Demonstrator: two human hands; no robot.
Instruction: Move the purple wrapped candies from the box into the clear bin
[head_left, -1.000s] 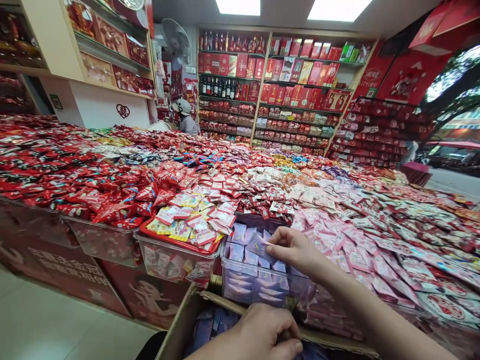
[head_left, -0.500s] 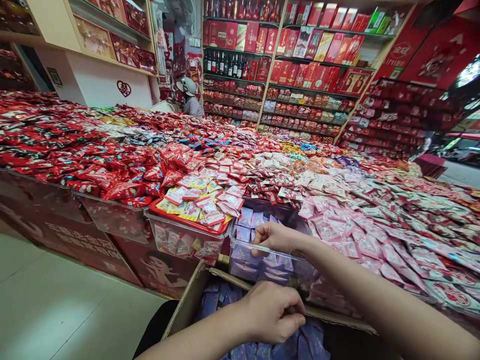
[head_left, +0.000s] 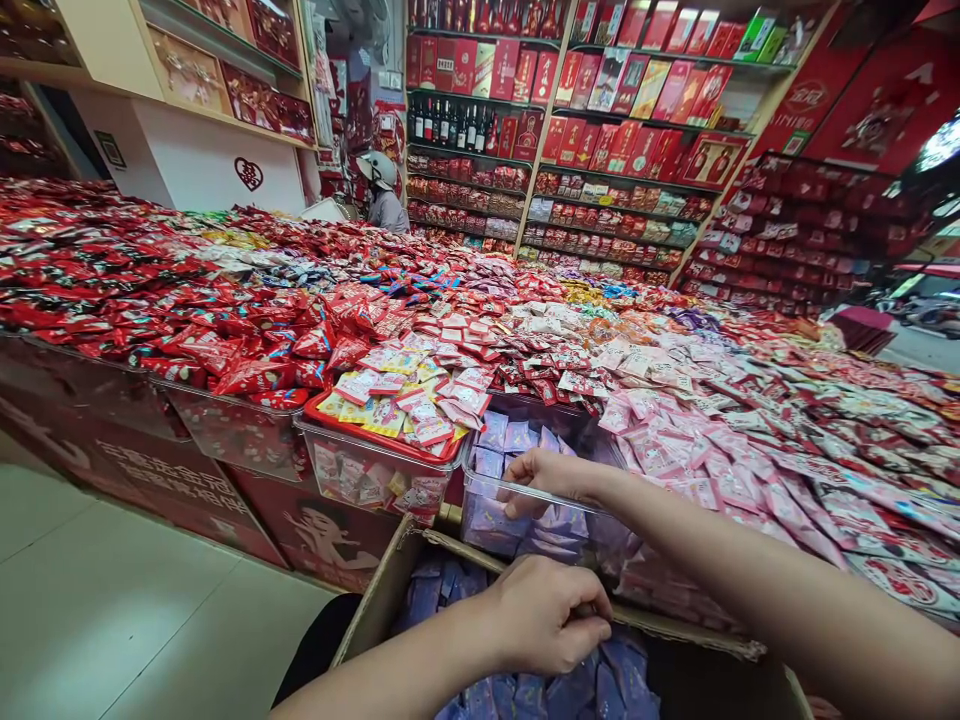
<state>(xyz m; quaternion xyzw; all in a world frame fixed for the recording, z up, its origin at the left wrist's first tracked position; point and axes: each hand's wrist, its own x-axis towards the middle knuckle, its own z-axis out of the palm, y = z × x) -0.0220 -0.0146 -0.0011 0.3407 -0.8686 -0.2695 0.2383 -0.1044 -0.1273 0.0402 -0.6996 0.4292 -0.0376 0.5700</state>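
My left hand [head_left: 551,612] is over an open cardboard carton [head_left: 375,590] in front of me. Its thumb and fingers are pressed together just above purple candy packets [head_left: 480,695], and whatever they may hold is hidden. My right hand [head_left: 546,480] reaches over the front rim of a clear plastic bin [head_left: 487,485]. Its curled fingers point down among lilac candy packets [head_left: 495,430] stacked in rows there; the fingertips show only through the clear wall, and I cannot see what is between them.
Left of the bin stands a red-rimmed tub [head_left: 375,445] of yellow and pink packets. Pink packets [head_left: 697,450] heap up on the right, red ones [head_left: 247,350] at far left. Behind, a person in a helmet [head_left: 386,190] is near shelves [head_left: 540,150] of boxes and bottles.
My right hand has dipped slightly in the clear bin, its fingers reaching lower and less tightly balled. My left hand stays almost where it was, over the carton.
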